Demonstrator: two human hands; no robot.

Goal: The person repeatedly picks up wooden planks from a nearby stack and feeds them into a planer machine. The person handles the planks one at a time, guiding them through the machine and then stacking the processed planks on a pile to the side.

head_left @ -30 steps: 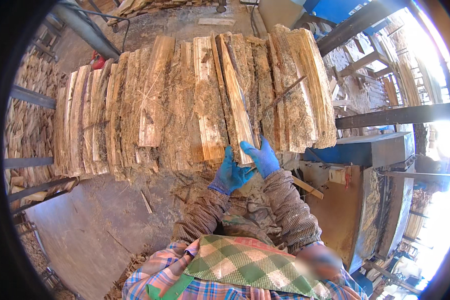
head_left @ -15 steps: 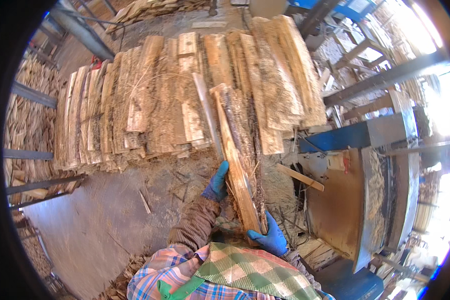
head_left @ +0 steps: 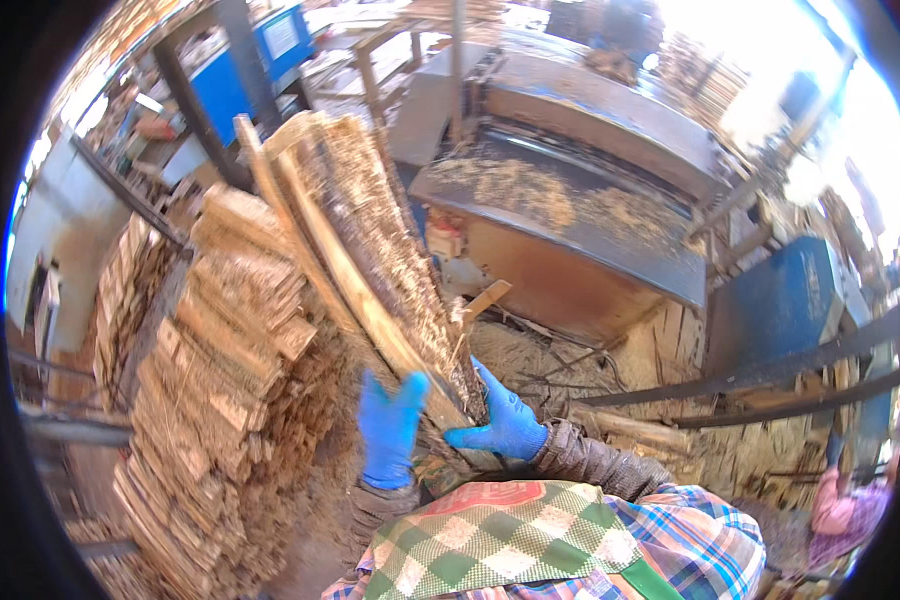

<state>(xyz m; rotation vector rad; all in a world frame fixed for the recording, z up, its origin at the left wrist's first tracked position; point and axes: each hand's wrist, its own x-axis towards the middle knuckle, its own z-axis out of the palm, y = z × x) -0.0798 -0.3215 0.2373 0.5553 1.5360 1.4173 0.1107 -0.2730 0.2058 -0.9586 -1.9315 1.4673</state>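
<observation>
Rough, splintery slabs of pale split wood, long and slightly bowed, ran from the upper left of the frame down to the lower centre, where both hands gripped their near end. The left hand, in a bright blue rubbery glove, was pressed against the left edge of the bundle with its fingers spread upward, seemingly steadying the slabs from the side. The right hand, gloved the same, was closed around the right edge of the bundle near its foot, probably to take the weight while the far end rose high. Held low and tipped away like this, the long pieces looked balanced as one bundle rather than loose. Their faces were fibrous and shaggy, with bark-like strips curling along the edges.

At the left of the frame stood a tall stack of similar cut wooden slats, layered flat with ragged ends. In the upper centre sat a big grey-and-rust metal machine, its top surface dusted with sawdust. Beside it on the right was a blue metal housing.
</observation>
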